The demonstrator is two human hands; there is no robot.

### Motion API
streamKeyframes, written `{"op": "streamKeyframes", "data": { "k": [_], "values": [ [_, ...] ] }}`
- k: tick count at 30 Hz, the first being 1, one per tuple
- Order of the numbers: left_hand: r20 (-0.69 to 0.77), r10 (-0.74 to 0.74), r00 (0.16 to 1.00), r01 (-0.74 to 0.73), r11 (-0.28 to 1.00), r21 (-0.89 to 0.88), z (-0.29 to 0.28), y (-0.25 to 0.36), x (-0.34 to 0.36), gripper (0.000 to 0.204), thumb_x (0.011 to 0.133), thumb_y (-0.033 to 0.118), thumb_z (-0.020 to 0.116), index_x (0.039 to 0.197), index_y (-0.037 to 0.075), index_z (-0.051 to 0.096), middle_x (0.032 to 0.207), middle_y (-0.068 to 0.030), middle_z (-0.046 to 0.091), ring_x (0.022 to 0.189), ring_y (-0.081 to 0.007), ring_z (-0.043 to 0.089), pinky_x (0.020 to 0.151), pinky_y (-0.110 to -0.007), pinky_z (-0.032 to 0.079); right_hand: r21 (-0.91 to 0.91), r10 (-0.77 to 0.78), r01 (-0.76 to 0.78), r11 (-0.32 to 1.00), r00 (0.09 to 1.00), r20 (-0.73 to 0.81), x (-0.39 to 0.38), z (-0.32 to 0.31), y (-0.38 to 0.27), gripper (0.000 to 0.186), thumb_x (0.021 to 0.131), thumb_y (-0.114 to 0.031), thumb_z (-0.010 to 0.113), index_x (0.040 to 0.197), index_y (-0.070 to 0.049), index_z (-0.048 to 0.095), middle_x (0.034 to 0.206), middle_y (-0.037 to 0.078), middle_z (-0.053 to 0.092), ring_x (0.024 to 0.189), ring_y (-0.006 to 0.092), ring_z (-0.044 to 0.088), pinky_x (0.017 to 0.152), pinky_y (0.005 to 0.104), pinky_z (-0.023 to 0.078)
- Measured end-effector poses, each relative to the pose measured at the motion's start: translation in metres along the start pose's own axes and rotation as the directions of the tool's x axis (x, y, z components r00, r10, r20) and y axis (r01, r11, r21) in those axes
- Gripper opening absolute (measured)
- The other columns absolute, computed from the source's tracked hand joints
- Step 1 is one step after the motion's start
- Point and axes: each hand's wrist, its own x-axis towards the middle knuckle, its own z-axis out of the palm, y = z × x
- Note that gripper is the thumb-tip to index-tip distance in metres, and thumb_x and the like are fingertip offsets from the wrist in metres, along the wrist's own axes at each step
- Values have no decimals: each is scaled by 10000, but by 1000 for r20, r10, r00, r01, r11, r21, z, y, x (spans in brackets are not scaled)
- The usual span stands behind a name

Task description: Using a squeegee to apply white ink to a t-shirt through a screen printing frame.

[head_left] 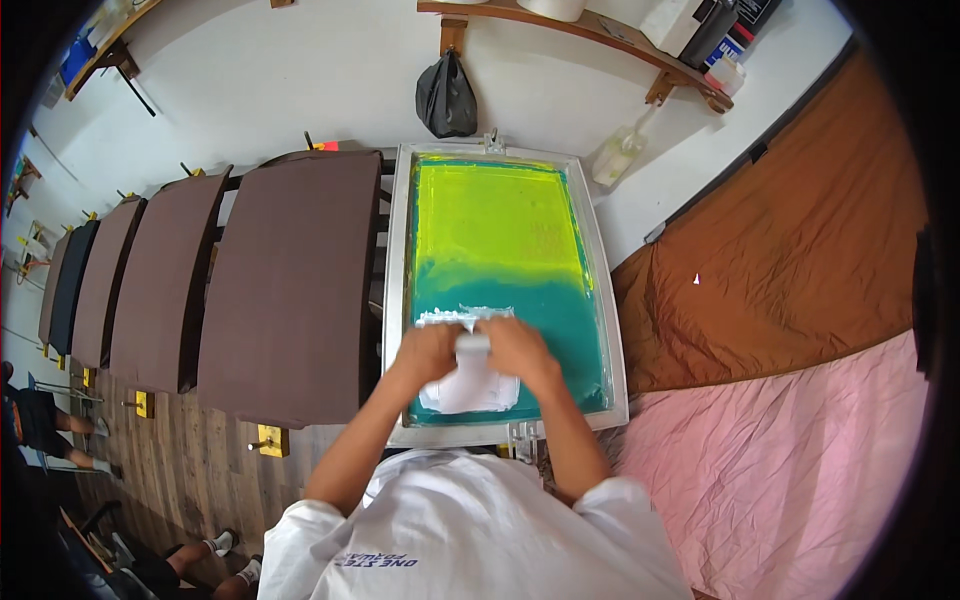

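Observation:
A silkscreen (617, 340) with a pale frame lies in front of me. Its mesh is yellow-green at the far part and teal nearer to me. On the near left part spreads a patch of white ink (465, 393). My left hand (432, 350) and my right hand (515, 347) are closed side by side on a squeegee (473, 342). Only the pale middle of the squeegee shows between them; its blade is hidden under my hands. Both hands are over the white patch, slightly blurred.
Left of the screen stand several boards covered in dark brown cloth (290, 290). Clamps (523, 440) sit at the screen's near edge. A black bag (446, 95) hangs from the shelf (560, 30). Brown (770, 250) and pink sheets (780, 480) are at right. Other people's legs (195, 555) show lower left.

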Motion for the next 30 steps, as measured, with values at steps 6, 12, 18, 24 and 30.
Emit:
{"op": "streamKeyframes", "data": {
  "k": [6, 12, 18, 24, 30],
  "values": [
    [4, -110, 994, 110, 989, -100, 2, -15, 44, 357, 689, -25, 625, 1009, 92, 731, 911, -224, 691, 888, -393, 667, 811, -465, 537, 50, 76, -80, 996, 993, 89, 49, -10, 15, 336, 657, -10, 612, 988, -46, 660, 945, 199, 680, 941, 390, 639, 792, 482, 518],
    [-117, -52, 992, 46, 998, -54, 17, -8, 19, 378, 693, -47, 611, 1027, 98, 713, 854, -222, 689, 818, -396, 674, 763, -462, 548, 7, 83, -82, 997, 995, -53, 25, 18, 11, 341, 643, -3, 617, 977, -44, 675, 982, 179, 660, 976, 380, 612, 848, 466, 512],
    [-95, -128, 987, 112, 981, -159, 24, 14, -20, 405, 685, -63, 597, 1053, 80, 691, 912, -203, 694, 822, -400, 669, 768, -476, 544, 26, 100, -99, 995, 993, -63, -16, 21, -8, 357, 641, 5, 627, 995, -29, 663, 1004, 161, 632, 1009, 363, 582, 872, 447, 506],
    [-80, -136, 987, 113, 963, -245, 37, 27, -61, 453, 652, -89, 612, 1075, 62, 679, 1018, -141, 700, 863, -386, 672, 795, -448, 544, 110, 101, -93, 990, 993, -62, -58, 31, -26, 365, 634, 20, 618, 996, -21, 640, 1002, 146, 611, 1010, 356, 560, 858, 452, 505],
    [-13, -92, 996, 86, 962, -260, 37, 42, -98, 485, 639, -61, 638, 1108, 64, 664, 1058, -150, 684, 912, -370, 667, 817, -446, 542, 97, 123, -128, 987, 991, 54, -93, 41, -39, 431, 640, 42, 640, 1067, -17, 628, 1065, 137, 589, 1055, 346, 542, 896, 436, 501]
  ]
}}
